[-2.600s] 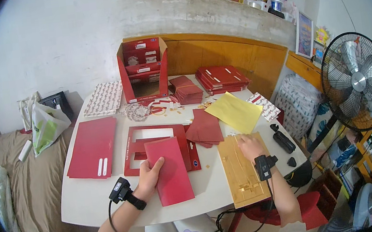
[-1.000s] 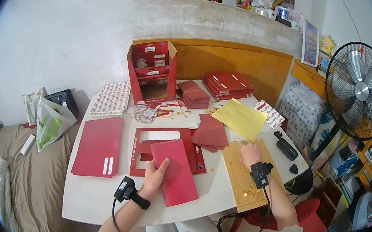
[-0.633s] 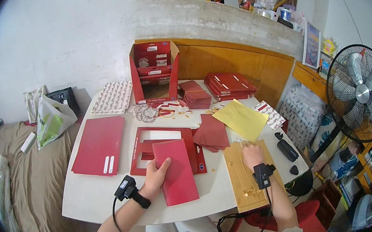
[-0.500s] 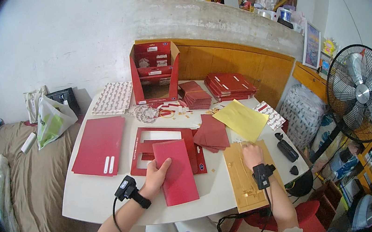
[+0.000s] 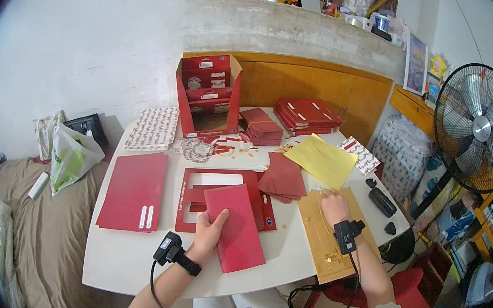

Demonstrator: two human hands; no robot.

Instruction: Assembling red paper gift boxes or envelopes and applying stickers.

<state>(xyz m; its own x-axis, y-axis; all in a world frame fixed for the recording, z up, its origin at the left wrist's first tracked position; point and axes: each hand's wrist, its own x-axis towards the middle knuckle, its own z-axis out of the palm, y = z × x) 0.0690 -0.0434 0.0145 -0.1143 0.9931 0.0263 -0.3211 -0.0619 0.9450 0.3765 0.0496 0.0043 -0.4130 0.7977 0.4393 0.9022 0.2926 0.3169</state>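
Observation:
My left hand [image 5: 212, 233] grips the left edge of a tall red paper folder [image 5: 237, 233], thumb on top. The folder is tilted a little and overlaps a red die-cut card with windows [image 5: 192, 180] on the white table. My right hand [image 5: 335, 209] is closed over the upper part of a gold sheet [image 5: 326, 237], whose surface shows cut, partly lifted pieces. Its fingertips press together at the sheet, and what they pinch is hidden. Both wrists carry black strapped devices with cables. Beyond the right hand lies a yellow sheet [image 5: 323, 161], beside fanned dark red cards [image 5: 282, 177].
Red sheets [image 5: 133, 194] lie at the left of the table. A red display box [image 5: 210, 96], patterned sheets [image 5: 151, 129] and stacked red packs [image 5: 307, 115] line the back. A black pouch [image 5: 382, 201] lies by the right edge, near a standing fan [image 5: 480, 128].
The view has shifted slightly, so the table's things sit a little further right. Both hands keep nearly the same places and grips.

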